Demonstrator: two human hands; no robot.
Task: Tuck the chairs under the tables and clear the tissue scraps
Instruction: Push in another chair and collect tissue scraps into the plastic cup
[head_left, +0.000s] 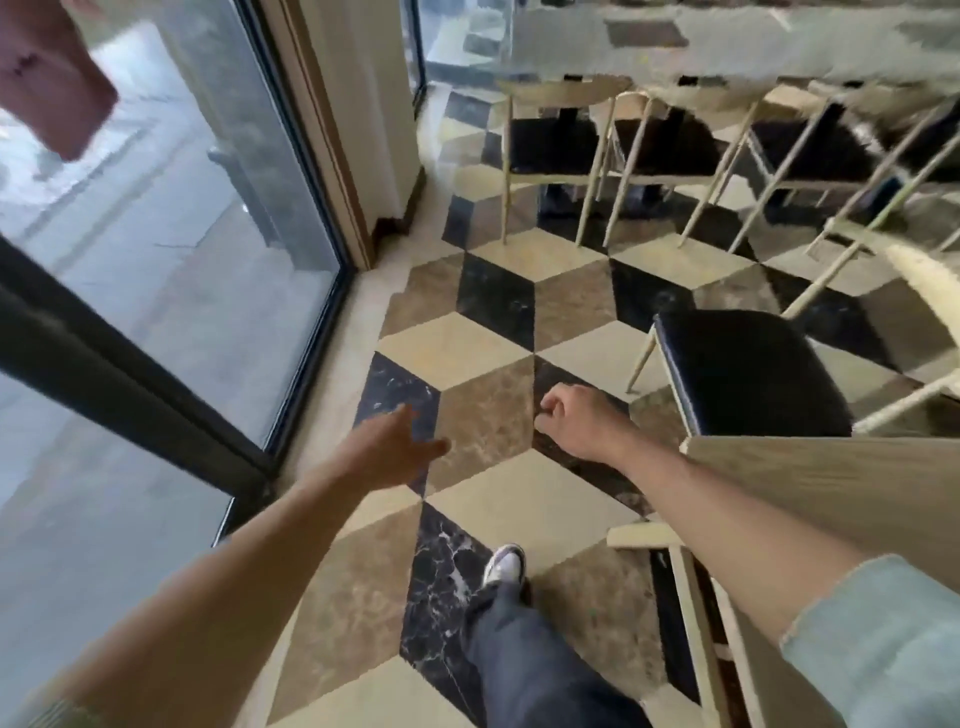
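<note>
A chair with a black cushion (748, 369) and pale legs stands out on the floor at the right, beside a light wooden table (841, 493). My right hand (576, 421) hangs loosely curled over the floor, just left of that chair, holding nothing. My left hand (395, 447) reaches forward with fingers apart, empty. Further back, two black-seated chairs (556, 145) sit under a long pale table (727, 47). No tissue scrap is visible.
A glass door with a dark frame (171, 249) runs along the left. The floor is patterned in black, brown and cream tiles (483, 415). My leg and white shoe (504, 566) step forward. Another pale chair frame (685, 613) stands at the lower right.
</note>
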